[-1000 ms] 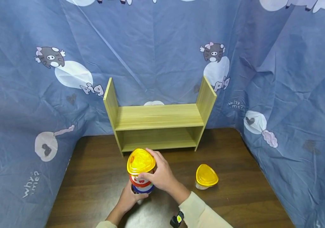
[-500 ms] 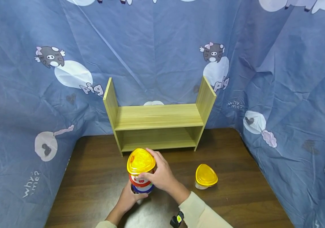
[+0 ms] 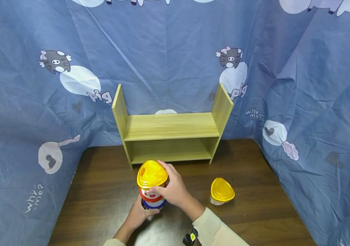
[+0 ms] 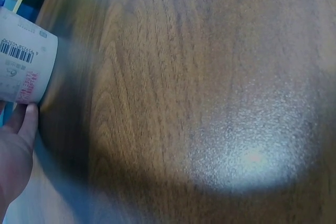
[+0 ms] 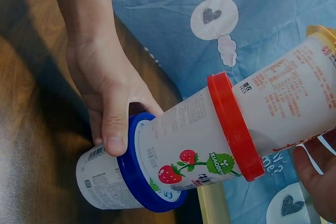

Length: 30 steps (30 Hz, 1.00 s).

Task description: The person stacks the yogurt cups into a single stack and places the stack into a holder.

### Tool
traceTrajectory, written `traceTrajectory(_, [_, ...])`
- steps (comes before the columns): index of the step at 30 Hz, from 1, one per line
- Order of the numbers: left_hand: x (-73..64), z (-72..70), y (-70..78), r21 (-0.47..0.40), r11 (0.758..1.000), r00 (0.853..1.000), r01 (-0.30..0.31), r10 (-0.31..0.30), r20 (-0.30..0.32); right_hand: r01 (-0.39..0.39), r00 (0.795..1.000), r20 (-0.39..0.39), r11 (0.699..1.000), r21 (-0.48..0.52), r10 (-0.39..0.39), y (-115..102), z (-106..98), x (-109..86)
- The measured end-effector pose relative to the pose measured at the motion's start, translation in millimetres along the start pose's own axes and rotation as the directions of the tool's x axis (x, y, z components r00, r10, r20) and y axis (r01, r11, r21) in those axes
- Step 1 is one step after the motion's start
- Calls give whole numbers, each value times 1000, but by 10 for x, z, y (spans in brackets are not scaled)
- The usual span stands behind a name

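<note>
Three tubs with printed sides stand in one stack. On top is a yellow-lidded tub (image 3: pixel 152 174), below it a red-lidded tub (image 5: pixel 181 140), and lowest a blue-lidded tub (image 5: pixel 105 184). My left hand (image 3: pixel 137 213) grips the lowest tub, its thumb at the blue rim in the right wrist view. Around the top tub curls my right hand (image 3: pixel 175 188), partly seen at the right edge of the right wrist view. The left wrist view shows the barcoded side of a tub (image 4: pixel 26 59) with fingertips under its edge. Whether the stack touches the table cannot be told.
Another yellow-lidded tub (image 3: pixel 222 190) stands apart on the brown wooden table (image 3: pixel 254 212), to the right. Behind the stack is a two-tier light-wood shelf (image 3: pixel 171 125) with raised side panels. A blue pig-print cloth (image 3: pixel 168 51) hangs at the back and sides.
</note>
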<state>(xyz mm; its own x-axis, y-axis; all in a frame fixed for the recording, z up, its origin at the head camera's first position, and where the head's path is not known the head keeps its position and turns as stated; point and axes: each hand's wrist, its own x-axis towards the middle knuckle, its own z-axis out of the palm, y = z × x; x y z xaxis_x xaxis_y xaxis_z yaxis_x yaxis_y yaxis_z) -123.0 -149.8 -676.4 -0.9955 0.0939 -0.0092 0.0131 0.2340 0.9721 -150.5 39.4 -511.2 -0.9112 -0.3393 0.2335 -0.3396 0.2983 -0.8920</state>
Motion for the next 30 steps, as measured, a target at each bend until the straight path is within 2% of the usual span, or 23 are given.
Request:
traceTrajectory(4, [-1, -1, -9, -18, 1000, 1000, -16, 16, 12, -14, 1000, 5, 1000, 12, 13, -8, 1, 2])
traceTrajectory(13, [-8, 1, 50, -44, 999, 1000, 7, -7, 14, -22, 1000, 1, 1000, 13, 22, 0, 9, -1])
traceTrajectory(18, [2, -11, 4, -48, 999, 1000, 4, -3, 23, -13, 1000, -1, 1000, 2, 13, 6, 1, -9])
traceTrajectory(24, [-8, -13, 4, -39, 999, 1000, 5, -5, 10, 70, 997, -17, 997, 17, -70, 60, -78, -35])
traceTrajectory(30, [-7, -4, 12, -26, 1000, 1000, 12, -11, 8, 200, 979, -52, 980, 7, -199, 142, -208, -58])
